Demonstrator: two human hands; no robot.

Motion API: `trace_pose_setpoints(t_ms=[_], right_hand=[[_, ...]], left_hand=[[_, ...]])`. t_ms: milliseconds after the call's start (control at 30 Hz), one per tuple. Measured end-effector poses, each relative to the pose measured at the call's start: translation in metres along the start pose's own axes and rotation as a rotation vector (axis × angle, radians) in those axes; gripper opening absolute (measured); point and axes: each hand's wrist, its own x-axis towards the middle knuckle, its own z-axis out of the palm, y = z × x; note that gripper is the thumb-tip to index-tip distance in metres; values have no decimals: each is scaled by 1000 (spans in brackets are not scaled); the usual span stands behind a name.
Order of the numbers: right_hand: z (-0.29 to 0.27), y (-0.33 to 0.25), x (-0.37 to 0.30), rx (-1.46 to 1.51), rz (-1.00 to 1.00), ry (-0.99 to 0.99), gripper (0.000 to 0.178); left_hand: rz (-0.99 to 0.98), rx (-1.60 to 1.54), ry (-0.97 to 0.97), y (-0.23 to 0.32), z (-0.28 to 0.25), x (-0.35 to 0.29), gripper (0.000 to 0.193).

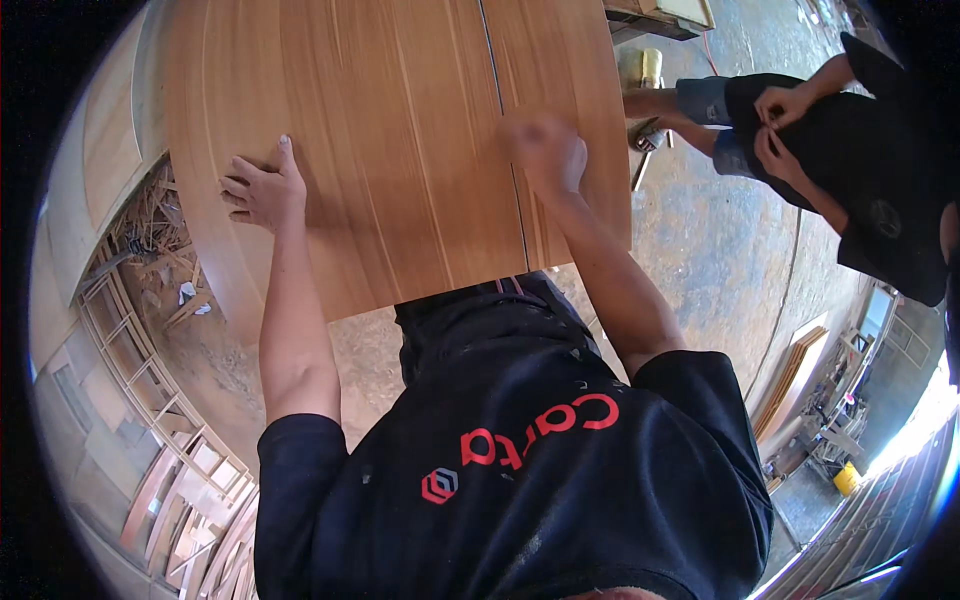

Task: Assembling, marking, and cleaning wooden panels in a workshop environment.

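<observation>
A large wood-grain panel (pixel 380 130) lies flat in front of me, reaching to the top of the view. A thin dark straight line (pixel 492 50) runs lengthwise across its right part, down to the near edge. My left hand (pixel 265 192) rests on the panel's left side, fingers spread and thumb stretched out, holding nothing. Over the panel beside the dark line is my right hand (pixel 552 160). Motion smears its fingers, so whether it grips anything does not show.
At the right stands another person (pixel 840 150) with both hands together before the body. Wood scraps (pixel 165 240) litter the floor at left, near a slatted wooden frame (pixel 125 325). A yellow bucket (pixel 847 480) is far right. A board-topped piece (pixel 665 12) sits beyond the panel.
</observation>
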Motion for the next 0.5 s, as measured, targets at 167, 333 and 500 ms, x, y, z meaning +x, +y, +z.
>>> trace_pose_setpoints(t_ms=[167,333,500], right_hand=[[2,-3,11,6,48,-17,33],[1,-8,20,-8,92,-70,34],[-9,-10,19,-10,94,-119,34]], left_hand=[[-6,-2,-33,4,-4,-1,99],[-5,0,0,3,-3,-3,99],[-6,-14,-2,3,-2,-2,100]])
